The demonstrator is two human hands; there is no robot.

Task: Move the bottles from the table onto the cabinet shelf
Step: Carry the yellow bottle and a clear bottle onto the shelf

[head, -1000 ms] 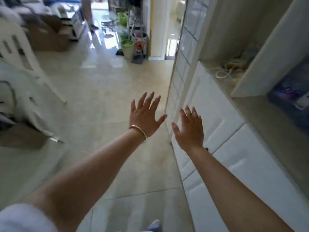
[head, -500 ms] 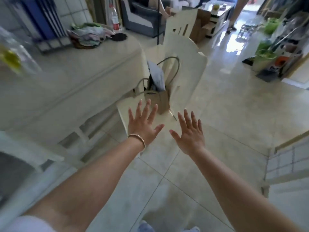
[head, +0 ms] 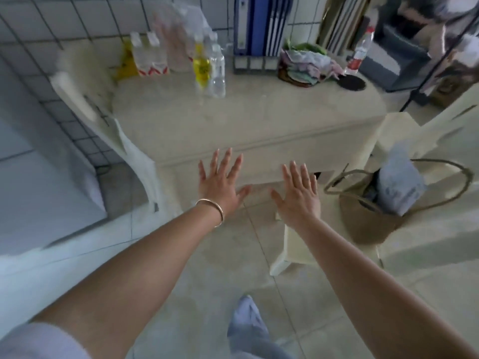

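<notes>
A cream table stands ahead of me. On its far left stand a yellow bottle and a clear bottle side by side. Behind them sit boxed bottles with red-and-white labels. A clear bottle with a red label stands at the table's far right. My left hand, with a bangle on its wrist, and my right hand are stretched out, fingers spread, holding nothing, in front of the table's near edge. The cabinet is out of view.
Blue binders and a heap of cloth sit at the table's back beside a dark round coaster. A woven bag rests on a cream chair at right. Another cream chair stands at left by a tiled wall.
My view has swung from the cabinet side across the floor to face the table. Both hands stay outstretched and spread, now just short of the table's near edge.
</notes>
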